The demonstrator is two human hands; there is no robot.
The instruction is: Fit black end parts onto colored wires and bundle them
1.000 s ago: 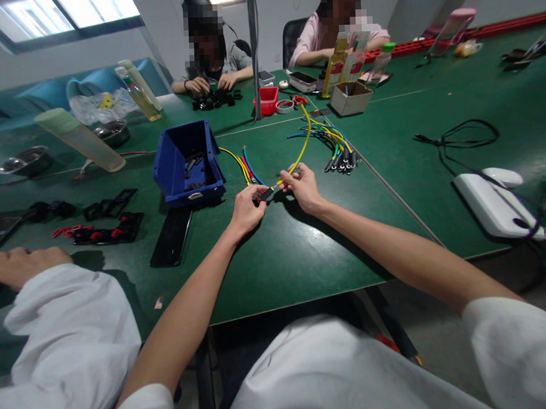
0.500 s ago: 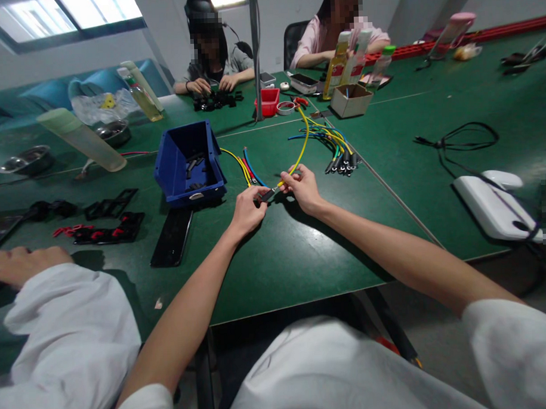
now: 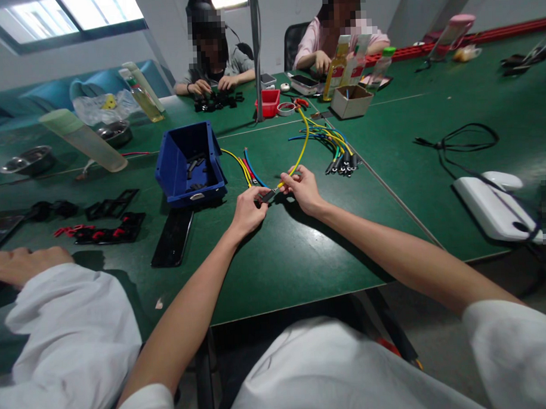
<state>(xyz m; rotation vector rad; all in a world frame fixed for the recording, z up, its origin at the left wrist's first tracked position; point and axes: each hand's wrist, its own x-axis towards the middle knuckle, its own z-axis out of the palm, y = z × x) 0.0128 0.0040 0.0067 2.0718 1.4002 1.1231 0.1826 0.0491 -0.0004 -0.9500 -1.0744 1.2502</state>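
My left hand [image 3: 250,210] pinches a short black sleeve [image 3: 268,196] over the green table. Close to its right, my right hand [image 3: 304,188] grips a yellow cable [image 3: 305,141] near its lower end. The metal tip of that cable meets the sleeve's end; how far it is inside I cannot tell. From there the cable arcs up and away. Loose yellow, red and blue cables [image 3: 249,163] lie just beyond my left hand. A blue bin [image 3: 192,198] with several black sleeves [image 3: 195,166] in it stands to the left.
A bundle of cables with black-sleeved ends [image 3: 343,163] lies at the back right. A black phone [image 3: 172,239] rests beside the bin. On the right are a white device [image 3: 494,208] and a black cord [image 3: 471,129]. A co-worker's hand [image 3: 31,263] is at far left; two people sit opposite.
My hands, the sleeve and the yellow cable hold almost the same place. Across the table, the hand of the person in pink has shifted slightly.
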